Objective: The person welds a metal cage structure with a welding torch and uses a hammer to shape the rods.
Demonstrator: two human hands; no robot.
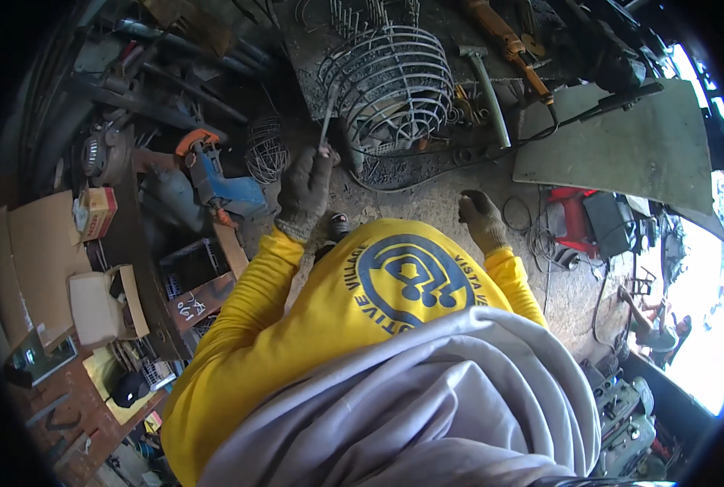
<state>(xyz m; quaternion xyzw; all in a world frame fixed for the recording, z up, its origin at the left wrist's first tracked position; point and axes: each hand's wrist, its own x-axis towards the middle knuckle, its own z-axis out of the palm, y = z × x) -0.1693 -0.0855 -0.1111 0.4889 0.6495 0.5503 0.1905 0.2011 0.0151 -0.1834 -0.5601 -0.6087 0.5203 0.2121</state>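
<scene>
My left hand point(303, 193), in a dark work glove, is closed around the lower end of a thin metal rod point(327, 119). The rod points up and away, its far end beside the left side of a domed cage of bent metal bars point(398, 89). That cage rests on the dark workbench point(415, 174) in front of me. My right hand point(482, 221), also gloved, hangs off the bench's near edge with loosely bent fingers and nothing visible in it. The hammer point(487, 96) to the right of the cage has a long pale handle.
An orange power tool point(508, 40) lies at the back right, its cable crossing the bench. At right are a large metal sheet point(614, 150) and a red-and-black machine point(585, 219). A blue-and-orange machine point(224, 178) stands left, near a wire bundle point(266, 150). Another person point(661, 326) is far right.
</scene>
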